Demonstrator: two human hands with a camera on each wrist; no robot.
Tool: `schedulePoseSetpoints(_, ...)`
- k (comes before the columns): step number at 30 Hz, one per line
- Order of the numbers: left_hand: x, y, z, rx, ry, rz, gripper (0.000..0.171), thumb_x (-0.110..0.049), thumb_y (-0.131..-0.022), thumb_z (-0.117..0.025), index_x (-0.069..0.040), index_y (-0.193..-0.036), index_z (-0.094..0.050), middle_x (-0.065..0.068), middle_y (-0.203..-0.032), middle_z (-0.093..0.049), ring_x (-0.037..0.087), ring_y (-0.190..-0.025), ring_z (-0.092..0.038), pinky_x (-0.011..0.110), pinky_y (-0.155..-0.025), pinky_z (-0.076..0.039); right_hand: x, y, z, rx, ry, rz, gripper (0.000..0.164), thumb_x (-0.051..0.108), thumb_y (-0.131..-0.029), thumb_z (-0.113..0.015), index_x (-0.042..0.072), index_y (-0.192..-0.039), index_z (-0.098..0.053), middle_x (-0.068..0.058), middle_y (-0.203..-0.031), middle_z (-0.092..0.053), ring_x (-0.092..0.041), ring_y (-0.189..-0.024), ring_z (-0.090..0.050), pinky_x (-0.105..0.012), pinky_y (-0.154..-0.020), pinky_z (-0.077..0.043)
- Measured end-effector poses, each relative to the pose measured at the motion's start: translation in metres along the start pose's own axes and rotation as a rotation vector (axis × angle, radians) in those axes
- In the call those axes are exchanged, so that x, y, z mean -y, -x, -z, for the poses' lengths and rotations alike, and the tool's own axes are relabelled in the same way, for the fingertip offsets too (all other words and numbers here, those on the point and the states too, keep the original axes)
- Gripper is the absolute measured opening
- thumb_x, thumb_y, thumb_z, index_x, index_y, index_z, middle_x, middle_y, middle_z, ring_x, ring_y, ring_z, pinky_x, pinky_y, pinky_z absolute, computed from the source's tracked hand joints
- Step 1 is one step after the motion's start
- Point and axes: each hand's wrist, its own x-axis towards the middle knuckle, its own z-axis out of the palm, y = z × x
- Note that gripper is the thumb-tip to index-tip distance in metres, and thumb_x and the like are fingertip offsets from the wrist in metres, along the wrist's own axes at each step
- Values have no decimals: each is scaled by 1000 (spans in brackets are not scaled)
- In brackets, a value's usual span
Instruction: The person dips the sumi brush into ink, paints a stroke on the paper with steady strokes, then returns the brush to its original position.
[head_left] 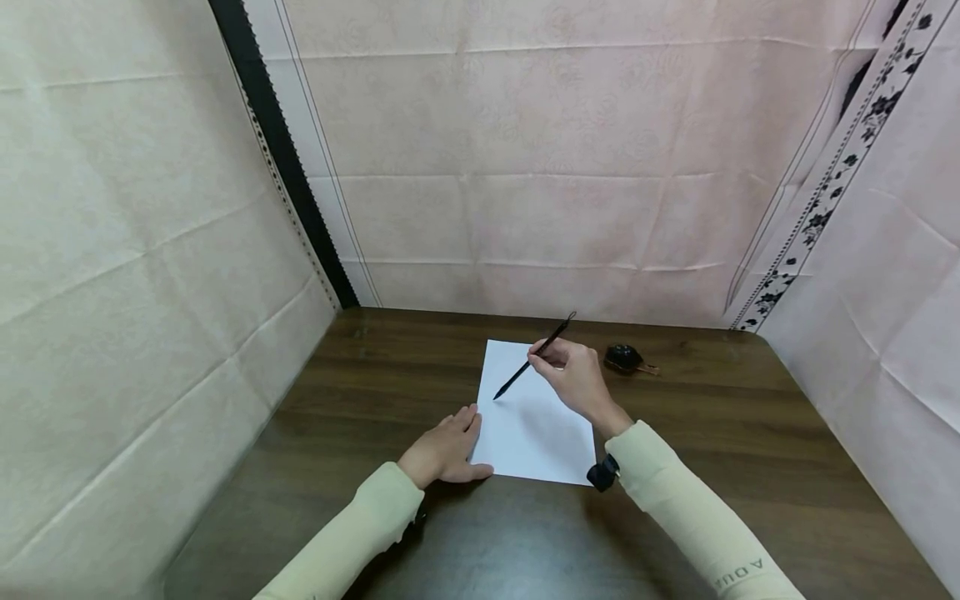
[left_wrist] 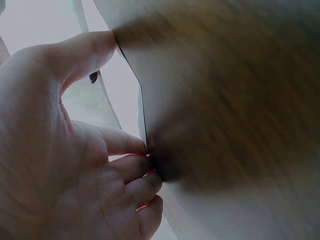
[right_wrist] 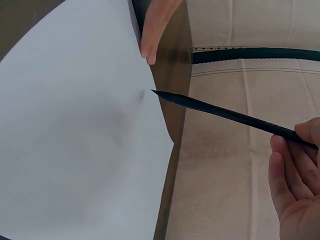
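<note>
A blank white sheet of paper [head_left: 532, 433] lies on the brown wooden table. My right hand [head_left: 577, 379] pinches a slim black calligraphy brush [head_left: 534, 357] partway up its handle, with a small loop at the top end. The pointed tip slants down over the left part of the sheet; in the right wrist view the brush [right_wrist: 220, 111] seems just above the paper [right_wrist: 75, 130], near a faint shadow. With fingers extended, my left hand [head_left: 447, 450] rests on the sheet's left edge and lower left corner. The left wrist view shows that hand [left_wrist: 75, 135] from the palm side.
A small glossy black object [head_left: 624, 358] with a brownish end lies right of the sheet, beyond my right wrist; its kind is unclear. Pale creased cloth [head_left: 525, 167] hangs behind the table [head_left: 375, 400] and along both sides. A black device [head_left: 602, 473] is on my right wrist.
</note>
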Motion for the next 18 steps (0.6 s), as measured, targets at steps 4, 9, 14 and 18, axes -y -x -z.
schedulePoseSetpoints(4,1,-1,-1,3,-3,2,97,-61,-96,-67,-1,-164,-33,13,-177,-23,27,-165,-24,43,-133,-28,-3,2,-4,9,-1,-7,10,13,-99,-75,12,-109,-79,-8,-106,-82,-23,-97,-79,-43,-90,-65)
schedulePoseSetpoints(9,0,-1,-2,3,-1,0,97,-61,-97,-65,-1,-165,-31,13,-177,-21,27,-165,-23,44,-133,-27,-6,3,-6,11,12,-6,11,13,-99,-75,12,-109,-79,-7,-106,-82,-23,-97,-79,-42,-89,-65)
schedulePoseSetpoints(14,-1,1,-4,4,14,3,97,-60,-98,-63,0,-166,-28,14,-178,-19,28,-166,-21,45,-134,-25,-8,4,-6,14,26,-5,12,13,-99,-75,8,-110,-79,-8,-106,-82,-24,-96,-79,-43,-89,-65)
schedulePoseSetpoints(18,-2,0,-5,-3,15,7,95,-58,-99,-62,0,-166,-28,15,-178,-19,29,-166,-20,45,-134,-25,-8,4,-5,18,42,-5,12,13,-99,-75,8,-109,-79,-8,-106,-82,-25,-97,-79,-44,-90,-65)
